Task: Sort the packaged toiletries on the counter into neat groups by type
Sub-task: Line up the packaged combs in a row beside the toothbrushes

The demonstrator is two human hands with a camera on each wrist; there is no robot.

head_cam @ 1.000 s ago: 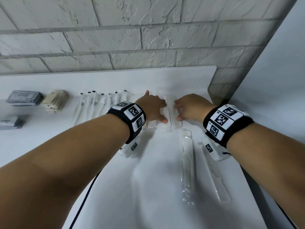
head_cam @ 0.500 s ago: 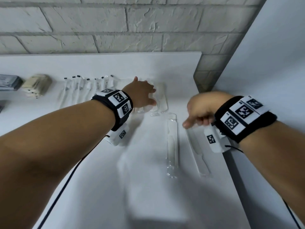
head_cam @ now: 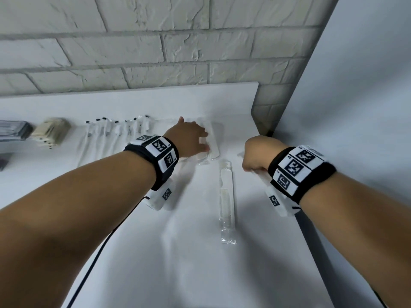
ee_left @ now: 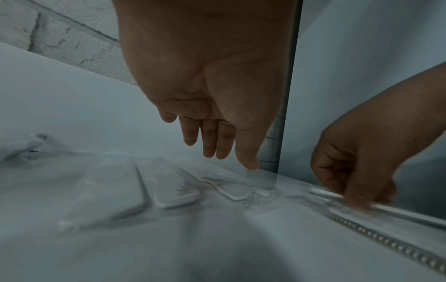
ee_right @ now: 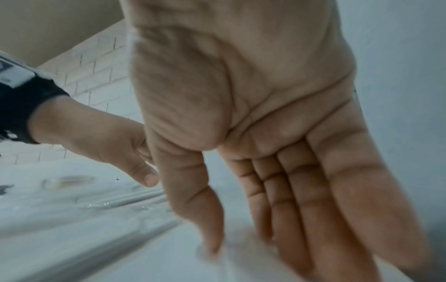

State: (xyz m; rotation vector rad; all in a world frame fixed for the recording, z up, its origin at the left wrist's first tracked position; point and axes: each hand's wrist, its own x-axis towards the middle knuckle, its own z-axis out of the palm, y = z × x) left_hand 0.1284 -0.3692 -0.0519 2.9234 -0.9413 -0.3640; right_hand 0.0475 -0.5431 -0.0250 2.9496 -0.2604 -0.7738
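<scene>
Head view shows the left hand lying flat, fingers straight, on the row of wrapped combs at the back of the white counter. The right hand pinches another wrapped comb by the counter's right edge. That slick film could slip from the pinch and drop over the edge, and setting it down carelessly could nudge the row askew. One wrapped comb lies alone mid-counter. Each clear sleeve holds one pale comb; wrapped toothbrushes lie further left.
</scene>
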